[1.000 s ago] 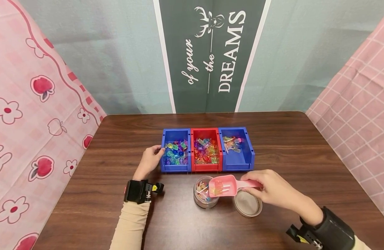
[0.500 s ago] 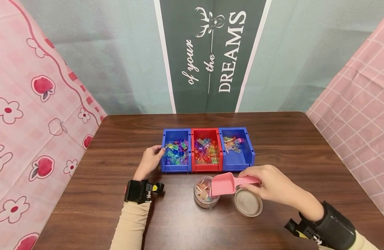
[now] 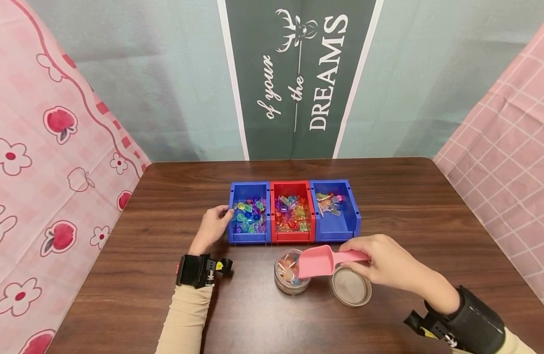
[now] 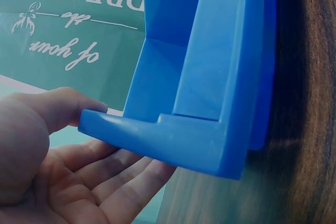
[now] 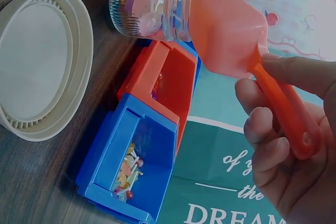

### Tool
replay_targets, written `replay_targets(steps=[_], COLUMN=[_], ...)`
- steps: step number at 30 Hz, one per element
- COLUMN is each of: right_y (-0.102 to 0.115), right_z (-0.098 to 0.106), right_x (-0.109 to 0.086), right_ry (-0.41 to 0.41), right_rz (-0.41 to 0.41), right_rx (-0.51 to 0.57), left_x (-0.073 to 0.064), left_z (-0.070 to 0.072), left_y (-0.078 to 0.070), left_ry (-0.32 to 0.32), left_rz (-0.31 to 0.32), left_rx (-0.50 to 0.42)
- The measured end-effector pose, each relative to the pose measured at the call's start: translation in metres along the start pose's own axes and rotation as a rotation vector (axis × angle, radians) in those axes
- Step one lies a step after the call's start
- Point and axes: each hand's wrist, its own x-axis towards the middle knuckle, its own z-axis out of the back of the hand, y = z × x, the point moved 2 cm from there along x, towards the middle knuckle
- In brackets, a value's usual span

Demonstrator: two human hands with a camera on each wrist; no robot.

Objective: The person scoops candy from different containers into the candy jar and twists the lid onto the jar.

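My right hand (image 3: 382, 260) grips the handle of a pink plastic scoop (image 3: 317, 260). The scoop is tilted over the mouth of a clear glass jar (image 3: 289, 286), overlapping its rim, and nothing shows in its bowl. Small colourful pieces, some with white sticks, lie in the jar. In the right wrist view the thumb lies along the scoop's neck with fingers curled below the orange-looking handle (image 5: 286, 114). My left hand (image 3: 212, 227) pinches the side wall of the left blue bin (image 3: 249, 239), thumb on one side and fingers on the other, as the left wrist view shows.
A red bin (image 3: 293, 238) and a right blue bin (image 3: 338, 236) continue the row; all three hold colourful pieces. A round beige lid (image 3: 351, 287) lies right of the jar on the brown table (image 3: 134, 275). Curtains hang around the table.
One second ago the scoop carried several small pieces. It has since tipped left over the jar, and its bowl now shows bare. The left hand has stayed put.
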Motion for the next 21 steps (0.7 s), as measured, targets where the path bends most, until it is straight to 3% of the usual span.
replay_targets(steps=[7, 13, 21], right_y=[-0.001, -0.006, -0.019], right_z=[-0.001, 0.001, 0.005], right_x=[-0.002, -0.005, -0.009], right_ry=[0.026, -0.083, -0.143], right_rz=[0.008, 0.019, -0.138], right_rx=[-0.003, -0.034, -0.098], left_x=[0.0, 0.001, 0.002], left_z=[0.0, -0.001, -0.001], left_y=[-0.002, -0.001, 0.001], left_ry=[0.002, -0.019, -0.019], left_rz=[-0.007, -0.022, -0.014], left_rx=[-0.001, 0.006, 0.006])
